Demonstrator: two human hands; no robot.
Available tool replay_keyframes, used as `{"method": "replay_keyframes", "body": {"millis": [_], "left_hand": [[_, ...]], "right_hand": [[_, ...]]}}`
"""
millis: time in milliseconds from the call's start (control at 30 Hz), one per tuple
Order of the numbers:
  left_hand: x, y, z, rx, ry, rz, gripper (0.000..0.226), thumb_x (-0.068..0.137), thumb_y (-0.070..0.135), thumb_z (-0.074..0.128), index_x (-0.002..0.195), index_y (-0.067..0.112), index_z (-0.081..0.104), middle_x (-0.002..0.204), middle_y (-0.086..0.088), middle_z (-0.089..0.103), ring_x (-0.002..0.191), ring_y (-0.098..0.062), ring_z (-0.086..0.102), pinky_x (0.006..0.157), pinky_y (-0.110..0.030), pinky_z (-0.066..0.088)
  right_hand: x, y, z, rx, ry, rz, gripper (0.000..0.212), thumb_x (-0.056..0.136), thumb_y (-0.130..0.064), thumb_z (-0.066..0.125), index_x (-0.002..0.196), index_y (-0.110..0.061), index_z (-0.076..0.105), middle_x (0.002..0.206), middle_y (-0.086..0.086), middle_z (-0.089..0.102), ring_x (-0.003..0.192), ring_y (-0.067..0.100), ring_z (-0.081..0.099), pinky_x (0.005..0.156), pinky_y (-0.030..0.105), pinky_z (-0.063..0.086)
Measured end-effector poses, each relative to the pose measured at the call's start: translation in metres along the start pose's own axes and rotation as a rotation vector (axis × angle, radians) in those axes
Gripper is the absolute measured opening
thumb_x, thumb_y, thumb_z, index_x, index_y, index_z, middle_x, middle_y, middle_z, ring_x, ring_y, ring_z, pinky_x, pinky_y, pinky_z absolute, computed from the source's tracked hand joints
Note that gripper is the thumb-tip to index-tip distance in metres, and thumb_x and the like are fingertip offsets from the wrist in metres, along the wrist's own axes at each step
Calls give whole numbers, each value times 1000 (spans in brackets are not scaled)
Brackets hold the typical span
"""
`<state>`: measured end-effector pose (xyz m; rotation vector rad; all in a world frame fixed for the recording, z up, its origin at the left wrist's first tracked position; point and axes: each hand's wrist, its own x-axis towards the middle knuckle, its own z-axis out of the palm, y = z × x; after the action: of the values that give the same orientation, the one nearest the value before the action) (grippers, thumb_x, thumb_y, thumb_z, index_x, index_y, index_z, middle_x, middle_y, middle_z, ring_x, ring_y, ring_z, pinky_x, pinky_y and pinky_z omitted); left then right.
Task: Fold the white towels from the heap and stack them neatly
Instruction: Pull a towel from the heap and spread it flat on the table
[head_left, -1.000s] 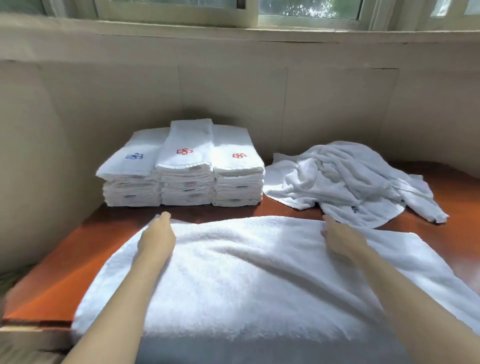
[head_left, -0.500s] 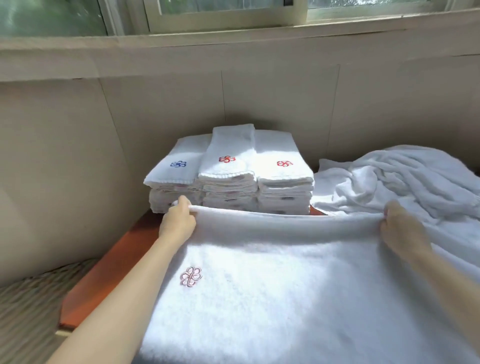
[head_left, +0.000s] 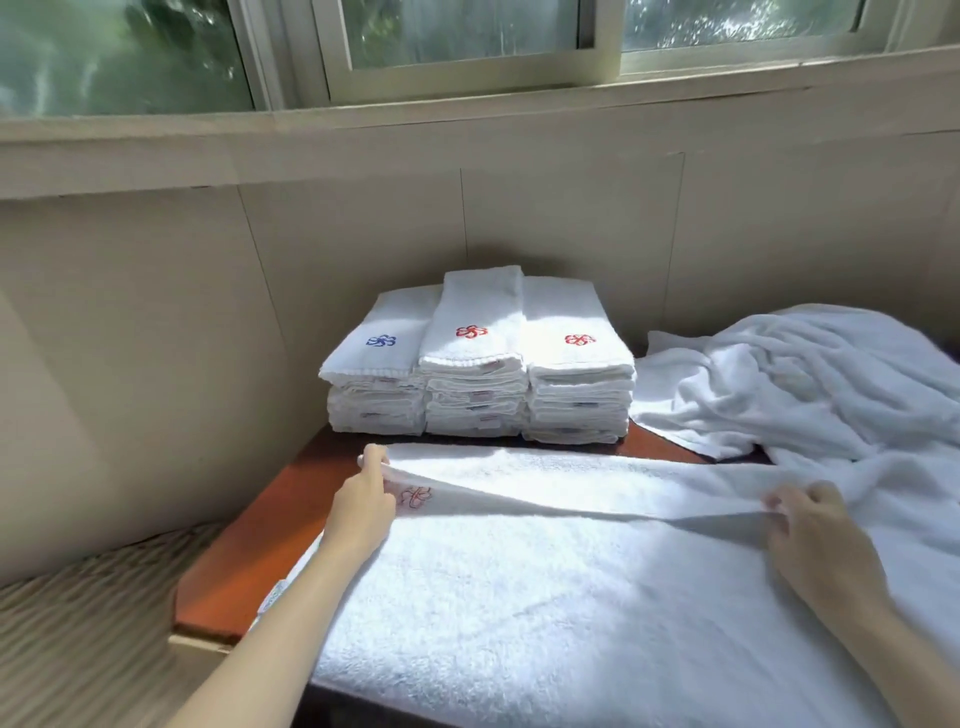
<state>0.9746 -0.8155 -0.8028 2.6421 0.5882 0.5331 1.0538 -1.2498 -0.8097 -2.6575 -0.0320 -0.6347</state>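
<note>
A large white towel (head_left: 545, 582) lies spread across the near part of the red-brown table (head_left: 291, 499). Its far edge is lifted off the layer below, and a red flower mark shows under that edge at the left. My left hand (head_left: 363, 501) pinches the edge's left corner. My right hand (head_left: 815, 525) pinches the same edge at the right. Three stacks of folded towels (head_left: 478, 364) stand side by side against the wall, one with a blue mark on top, two with red marks. The heap of unfolded white towels (head_left: 800, 379) lies at the back right.
A beige panelled wall (head_left: 156, 322) closes the table's left and far sides, with a window sill above. Left of the table, lower down, is a woven ribbed surface (head_left: 78, 634). The table's front left corner (head_left: 197, 623) shows beside my left forearm.
Both hands went from resting on the towel's far edge to pinching it and lifting it. The flower mark that lay face up now sits under the raised edge. The view turned left and up.
</note>
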Motion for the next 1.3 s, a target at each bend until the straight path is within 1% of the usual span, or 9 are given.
{"method": "replay_keyframes", "body": {"millis": [200, 300, 400, 567, 700, 833, 967, 1133, 1300], "left_hand": [[-19, -4, -5, -118, 143, -166, 27, 69, -12, 37, 79, 14, 36, 64, -6, 43, 57, -22, 33, 52, -34, 20], [-23, -7, -7, -253, 223, -269, 26, 70, -14, 36, 69, 10, 44, 67, -8, 48, 65, -26, 41, 53, -32, 24], [-26, -6, -8, -292, 266, -313, 26, 72, -14, 35, 63, 9, 46, 68, -11, 52, 66, -28, 44, 52, -31, 26], [-28, -1, -11, -269, 290, -378, 28, 77, -11, 37, 61, 11, 42, 66, -10, 48, 64, -28, 43, 48, -29, 25], [-33, 4, -14, -15, 195, -367, 23, 84, -8, 39, 80, 4, 58, 86, -17, 61, 81, -35, 55, 62, -34, 38], [-42, 17, -21, 261, 106, -374, 27, 91, 4, 41, 101, 8, 65, 106, -7, 63, 103, -28, 54, 76, -35, 43], [-52, 52, -14, 371, 26, -252, 28, 89, 12, 45, 106, 17, 67, 131, 1, 50, 122, -22, 40, 99, -34, 33], [-74, 163, 29, 190, -230, 104, 37, 88, 10, 38, 117, 18, 61, 129, -2, 49, 121, -25, 40, 98, -37, 36], [-107, 270, 81, -106, -315, 479, 32, 96, 26, 42, 119, 16, 62, 128, -3, 53, 123, -22, 42, 103, -32, 35]], "right_hand": [[-22, -28, -22, 234, 278, 56, 9, 81, -10, 48, 86, -3, 51, 89, 21, 52, 69, 42, 55, 57, 43, 42], [-27, -34, -22, 152, 42, 41, 15, 78, -4, 52, 65, -6, 42, 65, 8, 46, 62, 32, 46, 53, 35, 31], [-28, -29, -22, 103, -187, 84, 21, 75, -3, 55, 58, -6, 43, 64, 6, 47, 64, 29, 44, 56, 37, 33], [-36, -25, -36, 390, 22, 208, 19, 63, -20, 39, 50, -11, 30, 48, 9, 38, 53, 24, 38, 51, 32, 29], [-34, -13, -38, 313, -222, 134, 20, 72, 2, 53, 56, -10, 50, 65, 6, 54, 68, 29, 50, 63, 39, 37], [-37, -3, -40, 331, -329, 26, 34, 69, 12, 52, 61, -20, 61, 75, -7, 62, 76, 17, 57, 65, 30, 40], [-28, 8, -43, 527, -172, 299, 20, 76, -5, 57, 65, -17, 69, 78, 3, 69, 82, 26, 59, 72, 36, 43], [-18, 24, -46, 741, 97, 607, 21, 81, -5, 51, 90, -17, 67, 99, 12, 66, 96, 33, 59, 87, 44, 48], [-13, 54, -50, 799, 241, 670, 31, 74, 2, 44, 93, -19, 57, 93, 4, 60, 89, 38, 65, 86, 55, 51]]}}
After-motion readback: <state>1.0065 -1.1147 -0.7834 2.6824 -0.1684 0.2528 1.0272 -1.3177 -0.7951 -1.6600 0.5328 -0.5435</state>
